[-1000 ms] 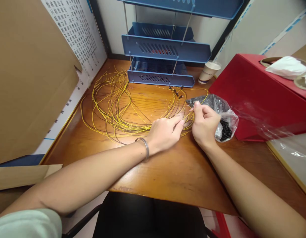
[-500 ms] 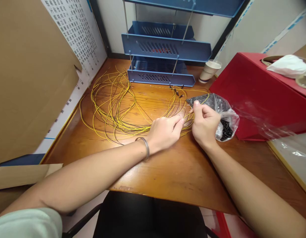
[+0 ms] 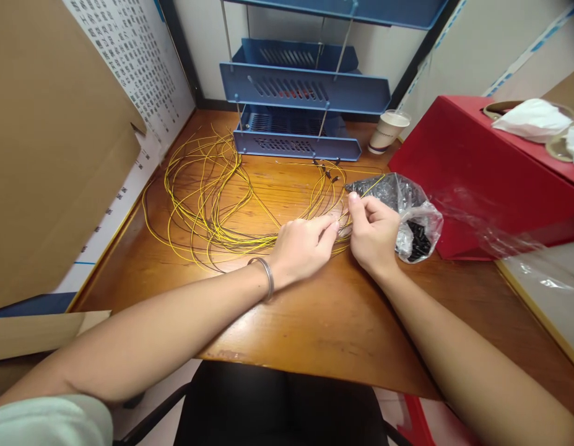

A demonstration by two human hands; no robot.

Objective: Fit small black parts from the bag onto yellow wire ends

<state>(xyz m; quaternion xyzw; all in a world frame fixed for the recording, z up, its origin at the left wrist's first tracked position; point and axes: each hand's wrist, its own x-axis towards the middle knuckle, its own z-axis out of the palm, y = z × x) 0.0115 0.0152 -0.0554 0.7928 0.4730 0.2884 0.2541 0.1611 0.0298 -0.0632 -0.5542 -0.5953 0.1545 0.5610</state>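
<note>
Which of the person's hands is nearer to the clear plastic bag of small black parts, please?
The right. The right hand lies against the plastic bag on its left side; the left hand rests farther left, on the yellow wires, with the right hand between.

Both my forearms reach forward, converging. My left hand [image 3: 301, 248] lies palm down, fingers extended. My right hand [image 3: 373, 232] pinches thumb to fingertips.

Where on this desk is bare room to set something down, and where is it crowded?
Free: the wooden desk near its front edge, between the forearms. Crowded: yellow wires left and centre, plastic bag and red box right, blue tray rack behind.
</note>
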